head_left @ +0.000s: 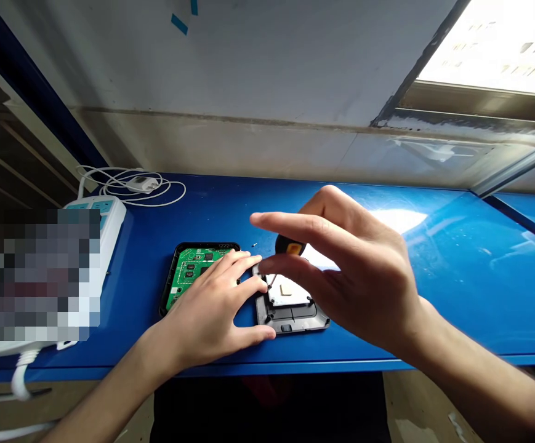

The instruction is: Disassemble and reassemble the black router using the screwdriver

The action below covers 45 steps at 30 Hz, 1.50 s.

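Note:
A screwdriver (290, 246) with a black and yellow handle is in my right hand (364, 271), whose curled fingers hide most of it. Its thin shaft points down toward the upper left corner of a white plate (288, 295) fixed in a grey plastic casing (295, 323). Whether the tip sits in a screw I cannot tell. My left hand (216, 307) lies with fingers spread, its fingertips at the casing's left edge. Under and behind that hand is a black shell (168, 295) holding a green circuit board (191, 271), partly covered.
A tiny screw (254, 245) lies on the blue table (456, 283) behind the casing. At the left stands a white power strip (114, 224), partly pixelated. A coiled white cable with a plug adapter (142, 183) rests near the wall (249, 141).

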{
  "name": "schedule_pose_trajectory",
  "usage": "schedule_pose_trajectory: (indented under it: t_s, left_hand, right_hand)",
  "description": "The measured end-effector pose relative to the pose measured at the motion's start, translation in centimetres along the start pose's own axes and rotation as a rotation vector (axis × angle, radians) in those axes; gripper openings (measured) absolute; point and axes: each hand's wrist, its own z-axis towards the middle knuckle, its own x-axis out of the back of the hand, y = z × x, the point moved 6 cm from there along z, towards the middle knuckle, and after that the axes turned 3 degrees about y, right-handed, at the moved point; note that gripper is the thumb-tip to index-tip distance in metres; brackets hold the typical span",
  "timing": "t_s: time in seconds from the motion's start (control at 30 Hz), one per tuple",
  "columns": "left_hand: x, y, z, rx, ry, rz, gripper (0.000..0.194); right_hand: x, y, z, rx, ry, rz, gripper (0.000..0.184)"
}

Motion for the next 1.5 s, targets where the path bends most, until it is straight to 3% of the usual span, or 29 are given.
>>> schedule_pose_trajectory:
  t_s: [0.17,0.33,0.53,0.73,0.97,1.17,1.4,1.5]
  left_hand:
    - [0.04,0.2,0.03,-0.036,0.023,-0.003,0.045]
    - [-0.04,-0.04,0.0,-0.005,0.013,-0.007,0.047]
    - [0.06,0.17,0.05,-0.035,0.024,-0.01,0.045]
    - [0.15,0.07,0.02,-0.003,0.02,-0.012,0.047]
    - [0.14,0.19,0.06,-0.041,0.027,-0.005,0.046]
    - [0.18,0.11,-0.04,-0.013,0.016,-0.011,0.048]
    - [0.21,0.37,0.1,-0.036,0.025,-0.009,0.044]
    - [0.31,0.31,0.06,-0.037,0.043,0.001,0.043]
  right_hand:
    - [0.18,-0.01,-0.13,-0.003,-0.056,0.076,0.041]
    - [0.53,0.29,0.01,-0.039,-0.011,0.013,0.031]
    - [0.12,-0.01,-0.09,-0.033,-0.146,0.07,0.046]
    - [0.91,0.15,0.15,-0.04,-0.032,-0.026,0.022]
    - [0.31,-0.07,-0.12,0.007,-0.161,0.074,0.045]
    - [0.41,0.19,0.49,-0.061,-0.096,0.019,0.021]
    - [0.69,-0.18,0.25,-0.005,-0.155,0.048,0.037]
    - [0.93,-0.18,0.45,-0.016,-0.164,0.027,0.033]
